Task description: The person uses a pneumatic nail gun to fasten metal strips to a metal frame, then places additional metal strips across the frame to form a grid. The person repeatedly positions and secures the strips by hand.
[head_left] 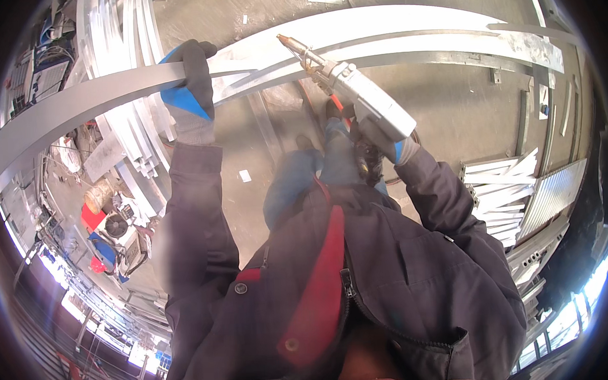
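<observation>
My left hand (194,86), in a black, grey and blue work glove, closes round the end of a long grey metal bar (80,101) that reaches out to the left. The bar's end lies by a long, bright metal beam (372,23) that spans the view ahead of me. In my right hand (389,147), also gloved, is a white hand-held welding gun (374,100) with a brass-coloured nozzle. Its tip points forward and left over the beam, and I cannot tell whether it touches. The gun's body hides most of the right fingers.
A stack of long bright metal profiles (122,69) lies at the left. Below it are a box-shaped machine with a fan (121,236) and assorted clutter. More metal lengths (498,183) are piled at the right. An orange-red hose (338,105) hangs beneath the gun near my legs.
</observation>
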{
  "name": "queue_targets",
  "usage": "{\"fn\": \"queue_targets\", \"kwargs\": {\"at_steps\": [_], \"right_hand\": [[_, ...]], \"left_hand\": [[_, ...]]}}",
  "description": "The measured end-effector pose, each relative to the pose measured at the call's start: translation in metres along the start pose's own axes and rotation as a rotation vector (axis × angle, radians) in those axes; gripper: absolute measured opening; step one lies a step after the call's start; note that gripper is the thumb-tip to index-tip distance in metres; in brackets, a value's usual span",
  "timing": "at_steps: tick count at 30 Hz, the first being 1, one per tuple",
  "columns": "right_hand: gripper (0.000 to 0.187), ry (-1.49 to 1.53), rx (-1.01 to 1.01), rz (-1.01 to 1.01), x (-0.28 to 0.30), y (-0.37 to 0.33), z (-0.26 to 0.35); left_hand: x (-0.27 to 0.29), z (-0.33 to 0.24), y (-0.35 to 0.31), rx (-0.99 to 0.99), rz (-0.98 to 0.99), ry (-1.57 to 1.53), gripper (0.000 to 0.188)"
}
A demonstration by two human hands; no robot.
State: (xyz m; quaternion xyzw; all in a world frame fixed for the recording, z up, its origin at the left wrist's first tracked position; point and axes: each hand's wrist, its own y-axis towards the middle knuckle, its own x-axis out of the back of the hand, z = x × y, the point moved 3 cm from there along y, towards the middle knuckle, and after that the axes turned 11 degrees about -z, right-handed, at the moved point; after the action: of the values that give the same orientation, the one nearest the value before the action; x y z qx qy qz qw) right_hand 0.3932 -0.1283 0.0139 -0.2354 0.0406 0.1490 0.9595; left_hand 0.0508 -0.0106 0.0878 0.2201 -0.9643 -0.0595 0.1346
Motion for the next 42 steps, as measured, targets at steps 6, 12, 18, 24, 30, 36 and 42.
{"fn": "queue_targets", "kwargs": {"at_steps": [6, 12, 18, 24, 30, 36, 42], "right_hand": [[0.035, -0.541, 0.729, -0.093, 0.007, 0.014, 0.023], [0.029, -0.416, 0.344, 0.168, -0.008, -0.026, 0.012], [0.051, -0.781, 0.32, 0.091, -0.078, -0.048, 0.013], [0.042, -1.032, 0.222, -0.219, -0.197, -0.038, -0.014], [0.046, -1.215, -0.226, -0.236, -0.285, 0.017, -0.02], [0.047, -1.336, -0.245, -0.326, -0.314, 0.041, -0.025], [0.049, -1.346, -0.232, -0.394, -0.314, 0.053, -0.023]], "left_hand": [[0.009, -0.036, -0.012, 0.077, 0.09, 0.049, 0.047], [0.048, -0.11, 0.013, -0.138, 0.198, -0.177, 0.072], [0.067, -0.149, 0.047, -0.276, 0.33, -0.319, 0.074], [0.06, -0.145, 0.056, -0.409, 0.583, -0.504, 0.055], [0.052, -0.145, 0.06, 0.025, 0.75, -0.744, 0.028], [0.058, -0.135, 0.064, -0.043, 0.653, -0.679, 0.022], [0.058, -0.137, 0.058, -0.097, 0.568, -0.615, 0.02]]}}
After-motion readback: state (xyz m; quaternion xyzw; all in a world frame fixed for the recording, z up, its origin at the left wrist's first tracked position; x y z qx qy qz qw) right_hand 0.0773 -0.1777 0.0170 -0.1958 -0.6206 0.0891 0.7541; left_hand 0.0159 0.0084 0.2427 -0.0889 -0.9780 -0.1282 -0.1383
